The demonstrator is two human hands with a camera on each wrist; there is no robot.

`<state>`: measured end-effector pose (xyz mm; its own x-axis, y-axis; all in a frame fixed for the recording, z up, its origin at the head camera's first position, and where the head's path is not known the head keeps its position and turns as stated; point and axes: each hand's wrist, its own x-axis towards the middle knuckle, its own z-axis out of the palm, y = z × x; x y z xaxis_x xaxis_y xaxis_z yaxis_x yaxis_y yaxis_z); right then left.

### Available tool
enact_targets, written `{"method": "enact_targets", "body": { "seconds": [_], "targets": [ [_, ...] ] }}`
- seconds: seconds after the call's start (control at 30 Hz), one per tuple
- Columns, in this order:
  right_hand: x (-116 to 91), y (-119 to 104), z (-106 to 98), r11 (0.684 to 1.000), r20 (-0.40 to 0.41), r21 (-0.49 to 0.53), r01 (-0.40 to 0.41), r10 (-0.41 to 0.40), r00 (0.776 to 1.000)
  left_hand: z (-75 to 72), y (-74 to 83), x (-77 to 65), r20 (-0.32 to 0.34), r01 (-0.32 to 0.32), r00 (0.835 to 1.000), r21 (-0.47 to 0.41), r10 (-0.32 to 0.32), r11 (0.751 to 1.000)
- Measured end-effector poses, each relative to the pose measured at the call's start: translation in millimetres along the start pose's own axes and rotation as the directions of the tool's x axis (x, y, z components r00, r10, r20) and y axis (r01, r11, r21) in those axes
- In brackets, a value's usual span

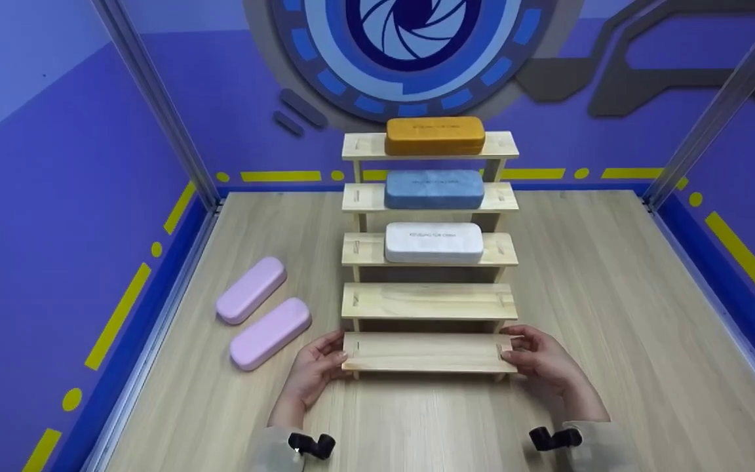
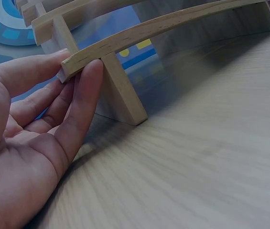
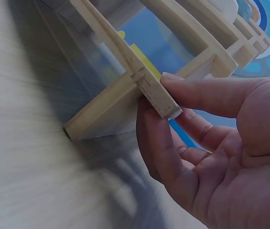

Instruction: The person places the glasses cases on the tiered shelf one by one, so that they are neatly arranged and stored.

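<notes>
A stepped wooden display rack stands in the middle of the table. My left hand pinches the left end of its lowest shelf, thumb on top and fingers beneath, as the left wrist view shows. At the opposite end, my right hand pinches the same shelf board between thumb and fingers. On the upper steps sit an orange-brown case, a blue case and a white case, one per step. The two lowest shelves are bare.
Two pink cases lie slanted on the wooden table, left of the rack and close to my left hand. Blue-purple panels with metal posts enclose the table at the back and sides.
</notes>
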<state>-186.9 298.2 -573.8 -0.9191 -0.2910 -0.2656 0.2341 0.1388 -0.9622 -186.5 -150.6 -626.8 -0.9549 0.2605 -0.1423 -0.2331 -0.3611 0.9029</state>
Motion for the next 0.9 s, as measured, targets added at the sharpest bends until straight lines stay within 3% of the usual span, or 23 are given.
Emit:
{"method": "enact_targets", "body": {
  "seconds": [0.53,0.77,0.9],
  "targets": [
    [0,1,0,1.0,0.006,-0.005,-0.004,0.004,1.0,5.0,6.1,-5.1,-0.055,0.025,0.998,0.058,-0.021,0.998],
    [0,1,0,1.0,0.02,0.021,0.002,-0.002,1.0,5.0,23.0,-12.0,-0.104,0.042,0.994,0.143,-0.027,0.989],
    [0,2,0,1.0,0.012,0.029,-0.005,0.004,1.0,-0.9,37.4,-17.7,-0.15,0.014,0.989,0.154,0.009,0.988]
  ]
}}
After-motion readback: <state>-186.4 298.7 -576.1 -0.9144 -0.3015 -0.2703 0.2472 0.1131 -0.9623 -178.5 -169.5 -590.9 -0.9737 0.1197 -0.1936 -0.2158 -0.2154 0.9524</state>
